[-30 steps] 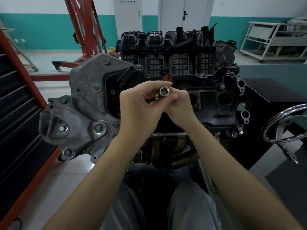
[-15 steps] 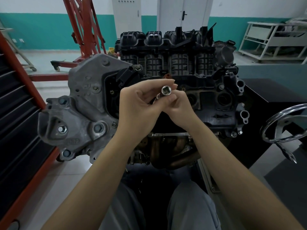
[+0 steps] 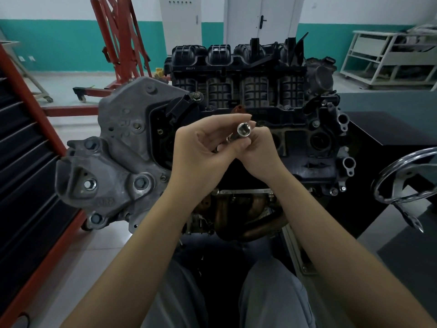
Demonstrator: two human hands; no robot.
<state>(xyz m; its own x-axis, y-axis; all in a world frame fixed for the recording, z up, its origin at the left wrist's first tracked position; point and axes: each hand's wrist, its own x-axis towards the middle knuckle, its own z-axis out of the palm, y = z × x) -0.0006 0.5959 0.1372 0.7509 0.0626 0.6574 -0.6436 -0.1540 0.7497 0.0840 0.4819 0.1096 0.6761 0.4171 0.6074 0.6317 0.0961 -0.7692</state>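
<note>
Head view: left hand [image 3: 201,152] and right hand [image 3: 259,157] both pinch a chrome socket [image 3: 242,130], fingers curled, held mid-air before the engine [image 3: 236,91]. Judged early: tool prep underway, no bolt engaged yet.

We could read only a small pale code on the black intake manifold [image 3: 236,74], roughly "G5227 1" but too small to be sure, and a raised mark like linked rings on the grey cast bracket [image 3: 123,152], which was not legible as letters.
</note>
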